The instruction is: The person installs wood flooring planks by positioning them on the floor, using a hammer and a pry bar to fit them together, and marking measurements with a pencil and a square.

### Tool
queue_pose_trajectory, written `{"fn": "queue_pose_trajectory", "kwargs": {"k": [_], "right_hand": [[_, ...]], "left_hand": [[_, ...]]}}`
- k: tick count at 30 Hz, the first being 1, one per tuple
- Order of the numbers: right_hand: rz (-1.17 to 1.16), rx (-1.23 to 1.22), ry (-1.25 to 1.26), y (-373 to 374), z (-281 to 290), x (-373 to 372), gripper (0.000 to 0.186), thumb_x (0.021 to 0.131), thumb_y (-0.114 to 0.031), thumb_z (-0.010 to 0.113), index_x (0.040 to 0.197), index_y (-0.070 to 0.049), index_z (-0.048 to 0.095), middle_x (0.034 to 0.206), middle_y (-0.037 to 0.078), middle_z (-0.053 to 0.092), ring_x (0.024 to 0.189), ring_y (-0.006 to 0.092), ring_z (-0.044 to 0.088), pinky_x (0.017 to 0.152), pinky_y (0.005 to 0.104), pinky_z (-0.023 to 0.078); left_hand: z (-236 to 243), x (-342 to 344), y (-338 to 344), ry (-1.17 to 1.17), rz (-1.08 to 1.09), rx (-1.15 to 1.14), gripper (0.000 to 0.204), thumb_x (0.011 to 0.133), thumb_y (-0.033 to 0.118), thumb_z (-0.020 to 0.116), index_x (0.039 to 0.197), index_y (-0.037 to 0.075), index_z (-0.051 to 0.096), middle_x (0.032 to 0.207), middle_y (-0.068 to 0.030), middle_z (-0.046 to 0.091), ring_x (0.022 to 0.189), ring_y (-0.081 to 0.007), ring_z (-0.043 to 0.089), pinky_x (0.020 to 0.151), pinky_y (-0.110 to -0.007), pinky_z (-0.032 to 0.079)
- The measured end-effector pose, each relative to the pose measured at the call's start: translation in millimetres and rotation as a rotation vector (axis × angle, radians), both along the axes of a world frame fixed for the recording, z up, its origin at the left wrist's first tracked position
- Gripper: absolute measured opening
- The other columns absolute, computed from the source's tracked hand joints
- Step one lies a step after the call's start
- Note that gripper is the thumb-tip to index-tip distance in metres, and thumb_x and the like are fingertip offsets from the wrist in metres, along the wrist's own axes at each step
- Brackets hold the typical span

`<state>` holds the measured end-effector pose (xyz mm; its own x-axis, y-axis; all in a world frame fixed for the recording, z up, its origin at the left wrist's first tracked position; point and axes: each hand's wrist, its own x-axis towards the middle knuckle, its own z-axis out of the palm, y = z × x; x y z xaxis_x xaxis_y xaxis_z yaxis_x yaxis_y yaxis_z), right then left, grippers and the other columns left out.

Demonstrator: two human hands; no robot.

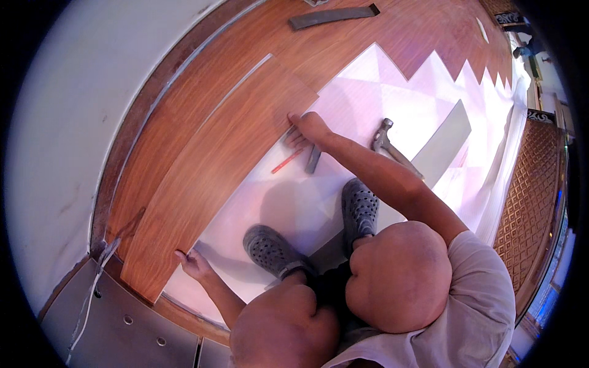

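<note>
Wood plank [215, 178] lies on the floor beside laid boards [399, 37], white underlay [245, 211] right of it, pale wall [61, 122] left, grey metal panel [123, 337] below. Pale lettering on dark sign [540, 116], far right of plank. Left hand [195, 265]: thumb at plank's lower end, fingers loosely curled. Right hand [310, 127]: fingers bent at plank's upper right edge. Can't tell if either grips. Red pencil [287, 161] near plank; hammer [392, 151] farther right.
</note>
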<state>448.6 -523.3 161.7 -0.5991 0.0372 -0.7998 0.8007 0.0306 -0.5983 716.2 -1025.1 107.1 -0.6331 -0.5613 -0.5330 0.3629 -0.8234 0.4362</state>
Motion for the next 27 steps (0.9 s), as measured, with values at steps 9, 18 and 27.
{"fn": "queue_pose_trajectory", "kwargs": {"k": [9, 18, 27], "right_hand": [[-0.02, 0.003, -0.002, -1, -3, 0, 0.056, 0.105, -0.043, 0.052, 0.091, 0.011, 0.06, 0.076, 0.023, 0.072, 0.056, 0.0287, 0.07, 0.049, 0.0379, 0.059], [-0.037, 0.032, 0.041, -10, 2, 3, 0.059, 0.105, -0.045, 0.051, 0.086, 0.01, 0.062, 0.073, 0.021, 0.071, 0.054, 0.0271, 0.069, 0.048, 0.0376, 0.057], [-0.019, 0.03, 0.063, -9, 1, 3, 0.055, 0.105, -0.042, 0.05, 0.085, 0.008, 0.063, 0.07, 0.021, 0.07, 0.052, 0.0266, 0.068, 0.046, 0.0372, 0.056]], "left_hand": [[12, -7, 1, 0.078, -0.032, 0.022, 0.042, 0.098, 0.004, 0.062, 0.135, -0.012, 0.049, 0.141, -0.0241, 0.054, 0.125, -0.0339, 0.057, 0.107, -0.045, 0.053], [20, -4, -6, 0.063, -0.02, 0.02, 0.039, 0.099, 0.004, 0.06, 0.135, -0.011, 0.051, 0.141, -0.0238, 0.055, 0.126, -0.034, 0.056, 0.106, -0.047, 0.052], [26, -3, -2, 0.055, -0.028, 0.034, 0.04, 0.099, 0.003, 0.061, 0.135, -0.01, 0.052, 0.143, -0.0213, 0.055, 0.128, -0.0326, 0.055, 0.108, -0.045, 0.051]]}}
